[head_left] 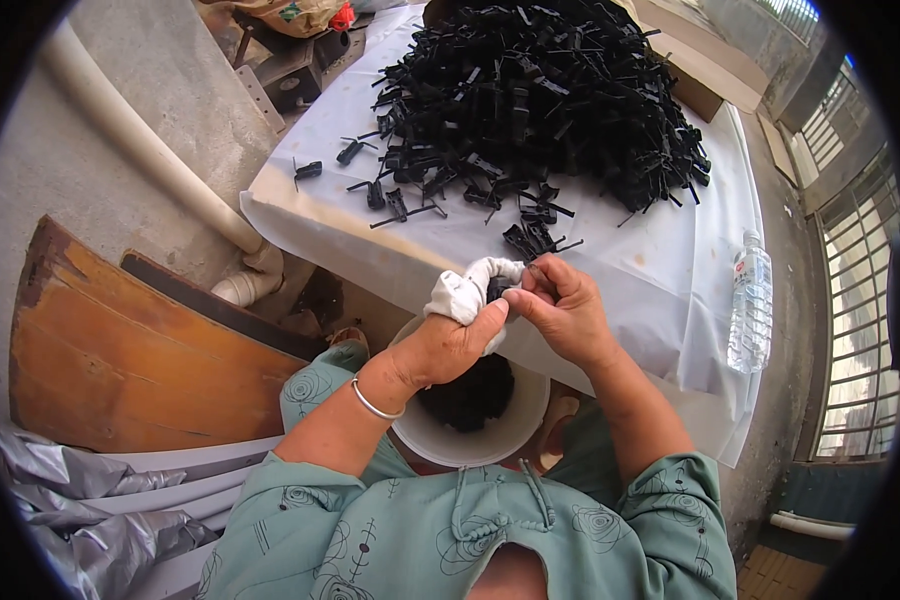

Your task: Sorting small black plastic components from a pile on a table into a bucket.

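My left hand, its fingers partly wrapped in a white cloth or glove, is closed around a small black plastic part. Against that part my right hand pinches with thumb and forefinger; what lies between those fingertips is too small to make out. Both hands meet just over the table's near edge. A large heap of black plastic parts with thin protruding strips covers the far part of the table. Below my hands, a white bucket between my knees holds black pieces.
White plastic sheeting drapes the table. A clear bottle stands at its right edge, and a cardboard box lies behind the heap. On the left are a brown wooden board, a pale pipe and silver sheeting.
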The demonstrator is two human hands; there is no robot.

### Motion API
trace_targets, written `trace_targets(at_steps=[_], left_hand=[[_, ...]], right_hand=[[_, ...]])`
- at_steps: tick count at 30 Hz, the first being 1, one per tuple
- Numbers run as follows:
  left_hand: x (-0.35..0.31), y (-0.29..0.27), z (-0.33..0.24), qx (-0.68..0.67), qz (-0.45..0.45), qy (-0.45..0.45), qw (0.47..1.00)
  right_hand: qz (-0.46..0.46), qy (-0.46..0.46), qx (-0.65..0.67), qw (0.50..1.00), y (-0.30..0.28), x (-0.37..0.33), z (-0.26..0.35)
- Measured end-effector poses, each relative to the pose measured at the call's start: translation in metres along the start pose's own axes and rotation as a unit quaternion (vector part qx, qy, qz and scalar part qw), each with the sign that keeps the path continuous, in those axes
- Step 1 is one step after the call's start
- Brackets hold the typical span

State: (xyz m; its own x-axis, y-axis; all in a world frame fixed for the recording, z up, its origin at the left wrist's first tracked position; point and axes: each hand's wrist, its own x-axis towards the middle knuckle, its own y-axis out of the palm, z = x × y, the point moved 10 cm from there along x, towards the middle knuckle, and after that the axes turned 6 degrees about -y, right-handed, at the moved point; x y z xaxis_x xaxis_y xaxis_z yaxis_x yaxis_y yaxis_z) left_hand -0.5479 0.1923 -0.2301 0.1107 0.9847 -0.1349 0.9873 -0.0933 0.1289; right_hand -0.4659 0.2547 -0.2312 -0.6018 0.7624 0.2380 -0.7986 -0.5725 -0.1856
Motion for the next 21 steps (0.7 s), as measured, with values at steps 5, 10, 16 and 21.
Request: trace_targets(at_steps=[5,10,16,21], left_hand=[[0.004,-0.012,-0.006,0.145,-0.080,0.109,0.980],[-0.009,-0.004,-0.021,0.258,-0.135,0.187,0.938],[-0.016,-0.002,-0.027,0.319,-0.140,0.202,0.915],[-0.013,0.012,-0.035,0.508,-0.061,0.226,0.829]], right_hand=[[0.055,-0.094,-0.077,0.991,0.015,-0.004,0.020],[0.075,-0.084,-0.129,0.985,0.027,-0.007,0.021],[0.073,-0.114,-0.115,0.984,0.027,-0.009,0.021],[-0.038,-0.100,-0.271,0.956,-0.036,0.010,0.022]])
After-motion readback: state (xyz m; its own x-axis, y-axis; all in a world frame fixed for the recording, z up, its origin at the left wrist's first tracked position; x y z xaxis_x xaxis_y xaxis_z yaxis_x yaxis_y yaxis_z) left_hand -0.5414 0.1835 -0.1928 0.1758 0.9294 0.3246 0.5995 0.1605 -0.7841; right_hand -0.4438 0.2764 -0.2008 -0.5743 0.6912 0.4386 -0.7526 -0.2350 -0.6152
